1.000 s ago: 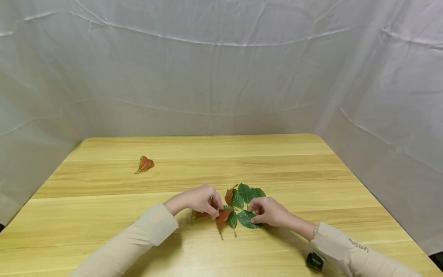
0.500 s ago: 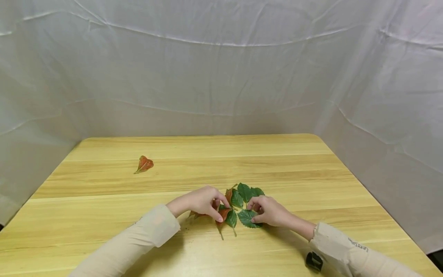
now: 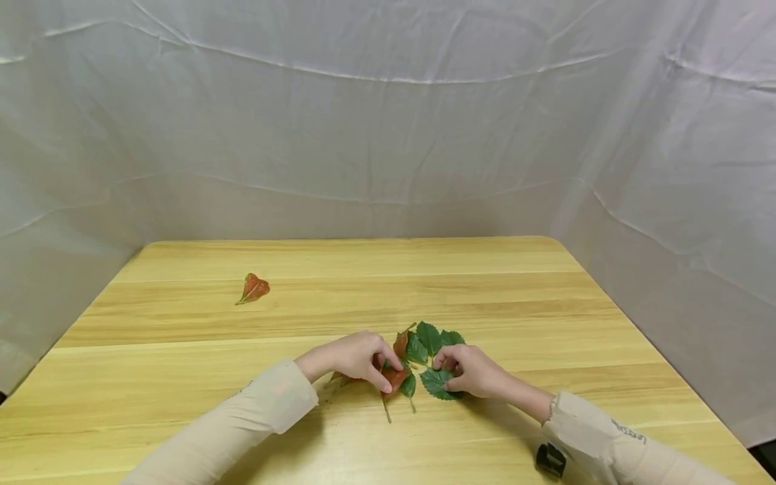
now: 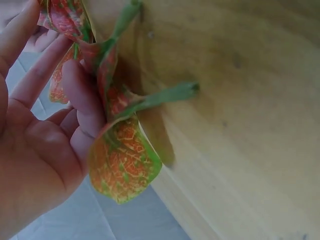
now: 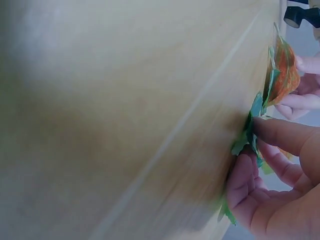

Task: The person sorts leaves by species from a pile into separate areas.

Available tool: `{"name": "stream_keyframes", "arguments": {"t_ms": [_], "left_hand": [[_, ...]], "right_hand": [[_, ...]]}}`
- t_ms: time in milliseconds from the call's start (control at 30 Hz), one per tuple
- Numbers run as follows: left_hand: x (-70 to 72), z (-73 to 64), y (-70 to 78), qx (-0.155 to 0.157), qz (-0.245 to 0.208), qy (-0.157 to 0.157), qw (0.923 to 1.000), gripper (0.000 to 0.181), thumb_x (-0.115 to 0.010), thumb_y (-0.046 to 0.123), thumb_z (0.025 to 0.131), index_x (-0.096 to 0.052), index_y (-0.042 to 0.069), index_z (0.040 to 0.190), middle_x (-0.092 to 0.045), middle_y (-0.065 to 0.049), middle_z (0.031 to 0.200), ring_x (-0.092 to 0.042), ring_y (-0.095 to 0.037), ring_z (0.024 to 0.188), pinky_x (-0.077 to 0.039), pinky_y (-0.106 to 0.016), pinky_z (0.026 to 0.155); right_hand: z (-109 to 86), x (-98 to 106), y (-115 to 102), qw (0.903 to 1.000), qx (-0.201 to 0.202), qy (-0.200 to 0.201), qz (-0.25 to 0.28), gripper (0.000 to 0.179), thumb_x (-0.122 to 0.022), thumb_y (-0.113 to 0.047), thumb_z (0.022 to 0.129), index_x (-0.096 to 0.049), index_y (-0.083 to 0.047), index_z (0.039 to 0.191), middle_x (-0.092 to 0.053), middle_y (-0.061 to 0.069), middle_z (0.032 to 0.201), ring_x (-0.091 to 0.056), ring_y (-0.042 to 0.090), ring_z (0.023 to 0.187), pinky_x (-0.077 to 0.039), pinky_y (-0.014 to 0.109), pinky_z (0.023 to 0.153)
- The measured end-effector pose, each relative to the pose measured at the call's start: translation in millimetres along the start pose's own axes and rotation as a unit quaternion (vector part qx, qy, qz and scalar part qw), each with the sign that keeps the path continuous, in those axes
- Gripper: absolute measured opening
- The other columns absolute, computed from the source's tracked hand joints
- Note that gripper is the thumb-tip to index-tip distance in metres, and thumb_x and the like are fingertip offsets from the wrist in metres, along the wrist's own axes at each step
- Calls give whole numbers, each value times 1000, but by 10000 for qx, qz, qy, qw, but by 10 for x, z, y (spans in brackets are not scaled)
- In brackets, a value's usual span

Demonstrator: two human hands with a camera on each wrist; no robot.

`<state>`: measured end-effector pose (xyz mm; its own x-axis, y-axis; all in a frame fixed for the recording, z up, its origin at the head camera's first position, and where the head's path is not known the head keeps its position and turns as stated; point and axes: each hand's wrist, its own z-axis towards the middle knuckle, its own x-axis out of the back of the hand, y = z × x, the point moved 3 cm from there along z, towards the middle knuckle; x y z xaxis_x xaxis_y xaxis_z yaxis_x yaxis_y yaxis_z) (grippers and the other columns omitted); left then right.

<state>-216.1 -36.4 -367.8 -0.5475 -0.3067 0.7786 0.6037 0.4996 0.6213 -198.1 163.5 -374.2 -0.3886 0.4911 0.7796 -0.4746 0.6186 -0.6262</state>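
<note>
My left hand [image 3: 362, 357] holds a red leaf [image 3: 397, 378] between thumb and fingertips, over a green leaf [image 3: 409, 385]. Other orange-red leaves [image 4: 126, 162] with green stalks lie close under that palm in the left wrist view. My right hand [image 3: 475, 370] pinches a toothed green leaf [image 3: 435, 384], its thumb on the leaf and its fingers curled at the edge. Behind the hands, green leaves [image 3: 428, 337] and a folded red leaf [image 3: 401, 343] form the far side of a rough ring of leaves.
One red leaf [image 3: 253, 288] lies alone toward the back left of the wooden table [image 3: 485, 283]. A small black object [image 3: 550, 460] shows below the right sleeve. Pale cloth [image 3: 364, 135] hangs around the back and sides.
My left hand has shifted slightly right and toward me, and its fingers now cover more of the red leaf. My right hand stays almost still on the green leaf.
</note>
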Motion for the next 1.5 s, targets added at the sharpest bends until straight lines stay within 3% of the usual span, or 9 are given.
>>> {"name": "stream_keyframes", "arguments": {"t_ms": [167, 433, 733, 1167, 1500], "left_hand": [[-18, -5, -27, 79, -143, -42, 9999, 31, -75, 15, 72, -69, 6, 101, -52, 6, 62, -30, -4, 53, -28, -17, 52], [-27, -18, -64, 104, -390, -90, 9991, 30, -74, 11, 72, -69, 6, 102, -38, 5, 50, -23, -4, 49, -24, -17, 50], [-22, -17, -82, 222, -469, -64, 9986, 28, -75, 10, 72, -70, 7, 99, -41, 5, 53, -25, -5, 49, -25, -17, 50], [-32, -16, -92, 312, -520, -75, 9981, 27, -75, 10, 72, -70, 8, 98, -38, 5, 51, -25, -5, 48, -25, -17, 50], [-15, -22, -66, 322, -579, -103, 9978, 27, -74, 9, 72, -70, 6, 98, -39, 4, 51, -26, -5, 46, -26, -17, 49]], "right_hand": [[-19, 20, 25, 9997, -43, -17, 238, 21, -69, 6, 70, -61, -4, 86, -54, -1, 75, -46, 11, 68, -42, 24, 58], [-23, 128, 78, 9975, -420, 37, 560, 11, -69, 1, 73, -64, -4, 82, -57, -3, 73, -48, 9, 63, -43, 24, 58], [31, 295, 63, 9861, -860, 186, 1409, 14, -66, 3, 75, -62, 5, 87, -58, 3, 71, -49, 16, 55, -47, 31, 45], [167, 430, 124, 9786, -958, 679, 1689, 20, -65, -1, 78, -60, 8, 95, -56, 7, 78, -50, 15, 59, -49, 39, 54], [323, 536, 286, 9641, -1274, 1094, 2056, 25, -59, 5, 80, -55, 14, 103, -57, 11, 84, -52, 14, 61, -49, 36, 57]]}}
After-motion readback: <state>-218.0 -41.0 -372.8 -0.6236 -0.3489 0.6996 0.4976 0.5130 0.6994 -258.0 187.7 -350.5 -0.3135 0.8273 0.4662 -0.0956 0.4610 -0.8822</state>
